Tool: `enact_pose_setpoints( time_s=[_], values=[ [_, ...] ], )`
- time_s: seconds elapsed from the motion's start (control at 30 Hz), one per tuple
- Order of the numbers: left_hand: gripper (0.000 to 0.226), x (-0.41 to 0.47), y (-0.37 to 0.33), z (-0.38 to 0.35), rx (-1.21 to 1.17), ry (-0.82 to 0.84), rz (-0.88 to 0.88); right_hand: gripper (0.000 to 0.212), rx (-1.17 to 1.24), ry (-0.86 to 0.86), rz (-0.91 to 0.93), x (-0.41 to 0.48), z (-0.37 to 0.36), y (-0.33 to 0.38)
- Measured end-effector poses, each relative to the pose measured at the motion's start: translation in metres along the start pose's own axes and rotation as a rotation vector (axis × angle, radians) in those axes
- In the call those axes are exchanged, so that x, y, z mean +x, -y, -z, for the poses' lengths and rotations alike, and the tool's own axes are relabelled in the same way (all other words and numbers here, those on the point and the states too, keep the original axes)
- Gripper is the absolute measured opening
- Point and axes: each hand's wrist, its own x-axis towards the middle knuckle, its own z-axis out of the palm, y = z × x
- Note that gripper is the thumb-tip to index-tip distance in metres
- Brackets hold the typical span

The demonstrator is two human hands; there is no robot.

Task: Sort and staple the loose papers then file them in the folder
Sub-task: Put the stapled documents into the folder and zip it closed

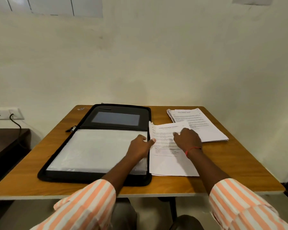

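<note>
- Progress, as I judge it: the work is partway. The folder (116,118) lies unzipped and flat, just left of my left hand (139,144), and its clear sleeve (93,150) under that hand looks unfilled. Nothing is filed yet.
- Sorting seems begun: the papers sit in two lots. The near set (170,165) lies directly under my right hand (188,138); the far stack (206,130) lies beyond and to the right of that hand, its near corner tucked under the near set.
- I see no stapler anywhere, and I cannot tell whether either lot is stapled. Stapling and filing remain.
- Left hand: fingers curled on the sleeve's right edge, thumb (152,141) reaching across to the near set's left edge. Whether it pinches the sheet or only touches it, I cannot tell.
- Right hand: resting on the near set with fingers loosely bent, fingertips pressing the page, gripping nothing.
- The near set is white printed sheets with a bold heading, flat on the table (239,163), edges slightly uneven at the far left corner. The far stack is thicker and fanned.
</note>
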Motion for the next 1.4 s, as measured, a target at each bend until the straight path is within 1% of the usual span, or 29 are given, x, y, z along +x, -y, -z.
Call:
enact_pose_setpoints(
  time_s=[0.03, 0.1, 0.13, 0.17, 0.2, 0.27, 0.33, 0.4, 0.47, 0.5, 0.57, 0.6, 0.63, 0.7, 0.77, 0.87, 0.93, 1.0, 1.1, 1.23, 1.33, 1.4],
  values=[
    [0.054, 0.002, -0.003, -0.003, 0.038, 0.007, 0.002, 0.047, -0.109, -0.028, -0.050, -0.001, 0.001, -0.012],
    [0.052, 0.006, -0.006, -0.010, 0.112, 0.016, -0.013, 0.053, -0.164, -0.004, -0.153, -0.002, -0.003, -0.031],
    [0.051, 0.008, -0.007, -0.014, 0.136, 0.017, -0.022, 0.053, -0.138, 0.023, -0.168, -0.001, -0.005, -0.039],
    [0.050, 0.010, -0.006, -0.017, 0.154, 0.020, -0.026, 0.049, -0.097, 0.050, -0.158, -0.001, -0.004, -0.044],
    [0.049, 0.013, -0.005, -0.020, 0.170, 0.025, -0.029, 0.040, -0.033, 0.081, -0.139, 0.001, -0.004, -0.048],
    [0.044, 0.016, -0.003, -0.023, 0.204, 0.033, -0.031, 0.022, 0.153, 0.133, -0.129, 0.003, 0.002, -0.054],
    [0.037, 0.019, -0.001, -0.023, 0.192, 0.027, -0.012, 0.012, 0.362, 0.160, -0.130, 0.004, 0.008, -0.058],
    [0.026, 0.019, -0.001, -0.022, 0.129, 0.015, -0.008, 0.014, 0.595, 0.155, -0.067, 0.001, 0.017, -0.057],
    [0.018, 0.015, -0.007, -0.018, 0.017, 0.001, -0.015, 0.015, 0.833, 0.128, 0.029, -0.005, 0.026, -0.055],
    [0.017, 0.013, -0.010, -0.014, -0.062, -0.027, -0.023, 0.016, 0.940, 0.123, 0.089, -0.009, 0.031, -0.052],
    [0.027, 0.008, -0.021, -0.002, -0.248, -0.116, -0.075, 0.022, 1.170, 0.145, 0.199, -0.015, 0.043, -0.048],
    [0.031, 0.007, -0.026, 0.005, -0.348, -0.122, -0.122, 0.026, 1.279, 0.172, 0.230, -0.018, 0.049, -0.046],
    [0.032, 0.006, -0.033, 0.014, -0.449, -0.091, -0.179, 0.030, 1.344, 0.190, 0.263, -0.021, 0.056, -0.043],
    [0.039, 0.003, -0.047, 0.030, -0.627, 0.024, -0.274, 0.034, 1.339, 0.164, 0.323, -0.027, 0.072, -0.038],
    [0.044, -0.002, -0.066, 0.043, -0.752, 0.075, -0.330, 0.037, 1.299, 0.085, 0.360, -0.030, 0.086, -0.031],
    [0.032, -0.011, -0.091, 0.054, -0.808, -0.009, -0.411, 0.031, 1.272, -0.044, 0.377, -0.031, 0.098, -0.023],
    [0.027, -0.015, -0.103, 0.054, -0.784, -0.066, -0.473, 0.029, 1.230, -0.114, 0.385, -0.031, 0.103, -0.020],
    [0.026, -0.017, -0.107, 0.049, -0.742, -0.101, -0.528, 0.031, 1.231, -0.148, 0.373, -0.033, 0.104, -0.021],
    [0.023, -0.015, -0.094, 0.031, -0.692, -0.128, -0.520, 0.032, 1.281, -0.140, 0.312, -0.037, 0.096, -0.031],
    [0.035, -0.012, -0.063, 0.008, -0.693, -0.108, -0.425, 0.038, 1.230, -0.036, 0.226, -0.044, 0.069, -0.049],
    [0.034, -0.009, -0.053, 0.006, -0.665, -0.108, -0.422, 0.031, 1.192, -0.013, 0.187, -0.052, 0.058, -0.051],
    [0.033, -0.011, -0.057, 0.007, -0.673, -0.097, -0.445, 0.029, 1.211, -0.021, 0.186, -0.053, 0.061, -0.048]
  ],
)
